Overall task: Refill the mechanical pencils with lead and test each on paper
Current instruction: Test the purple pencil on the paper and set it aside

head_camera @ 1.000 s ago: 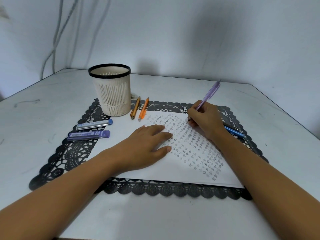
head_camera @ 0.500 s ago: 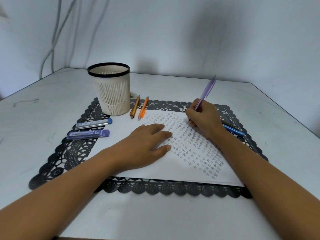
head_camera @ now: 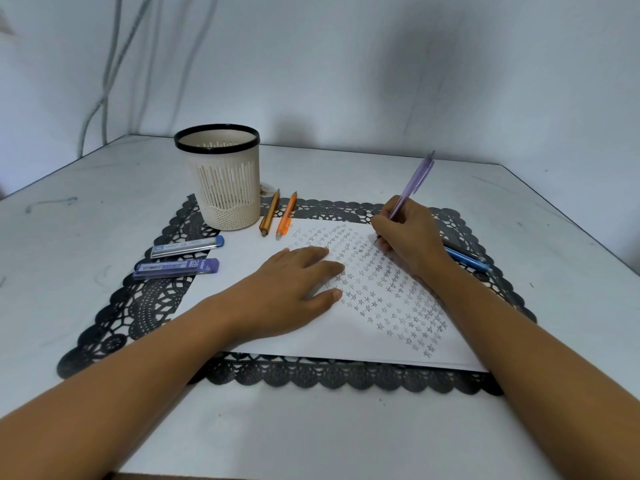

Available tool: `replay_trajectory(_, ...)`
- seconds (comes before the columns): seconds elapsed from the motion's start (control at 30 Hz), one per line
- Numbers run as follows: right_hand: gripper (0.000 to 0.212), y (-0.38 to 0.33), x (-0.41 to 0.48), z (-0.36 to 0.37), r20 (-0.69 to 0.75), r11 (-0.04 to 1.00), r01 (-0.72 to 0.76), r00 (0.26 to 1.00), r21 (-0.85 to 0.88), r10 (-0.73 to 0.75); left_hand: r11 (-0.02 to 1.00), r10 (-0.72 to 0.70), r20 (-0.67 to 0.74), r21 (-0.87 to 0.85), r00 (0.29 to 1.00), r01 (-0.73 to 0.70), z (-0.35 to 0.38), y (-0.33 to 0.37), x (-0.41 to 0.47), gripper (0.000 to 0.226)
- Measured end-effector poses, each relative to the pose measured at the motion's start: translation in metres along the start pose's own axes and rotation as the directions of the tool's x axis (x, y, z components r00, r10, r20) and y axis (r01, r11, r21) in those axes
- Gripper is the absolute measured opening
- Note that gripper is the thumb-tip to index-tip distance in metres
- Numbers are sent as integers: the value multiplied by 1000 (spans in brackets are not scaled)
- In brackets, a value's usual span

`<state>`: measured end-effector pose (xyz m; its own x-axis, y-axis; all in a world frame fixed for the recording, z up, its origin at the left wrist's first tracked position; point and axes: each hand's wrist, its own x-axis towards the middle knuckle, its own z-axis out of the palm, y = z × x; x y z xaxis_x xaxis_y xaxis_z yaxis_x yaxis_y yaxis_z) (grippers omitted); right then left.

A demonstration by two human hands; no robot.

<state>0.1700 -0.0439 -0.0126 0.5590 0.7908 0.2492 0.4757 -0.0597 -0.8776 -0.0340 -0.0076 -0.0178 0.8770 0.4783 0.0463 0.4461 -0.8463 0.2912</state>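
Note:
My right hand (head_camera: 410, 233) grips a purple mechanical pencil (head_camera: 415, 181) with its tip on the white paper (head_camera: 277, 344), at the top of a patch of small pencilled stars. My left hand (head_camera: 294, 289) lies flat on the paper, fingers spread, holding nothing. A brown pencil (head_camera: 269, 213) and an orange pencil (head_camera: 286, 216) lie side by side just beyond the paper. Blue pencils (head_camera: 465, 259) lie to the right, partly hidden behind my right wrist. Two lead cases, a clear-blue one (head_camera: 188, 247) and a purple one (head_camera: 176, 267), lie to the left.
A cream slotted pen cup (head_camera: 225, 178) with a black rim stands at the back left of the black lace placemat (head_camera: 145, 303). The grey table (head_camera: 346, 427) ends at a wall behind and an edge on the right. Cables hang down the wall at the left.
My right hand has shifted slightly while writing, and the purple pencil now leans more upright. My left hand stays flat on the paper.

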Motion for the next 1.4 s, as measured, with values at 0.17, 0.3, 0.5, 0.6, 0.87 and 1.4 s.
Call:
replay_trajectory(0.17,5,-1,0,-2,32,1000,7,999,-10,-6,1000,-4,1,-13,1000,4,0,-1,-1,48)
replay_trajectory(0.3,12,-2,0,-3,64,971,-93,995,219,81,1000,-2,-9,-6,1000,2,1,-2,0,49)
replay_trajectory(0.5,16,-4,5,-12,45,825,-153,987,545,154,999,-9,-31,-37,999,8,1,-3,1,48)
replay_trajectory(0.6,18,-15,6,-16,3,836,-130,988,533,152,996,-12,-73,-84,997,6,0,-3,2,44)
replay_trajectory(0.87,15,-43,-16,-14,244,869,-149,969,472,34,914,-147,-328,-405,933,1,-9,2,3,28)
replay_trajectory(1.4,12,-47,-35,11,400,723,-376,904,580,149,826,-244,-371,-564,896,-9,-12,1,6,14)
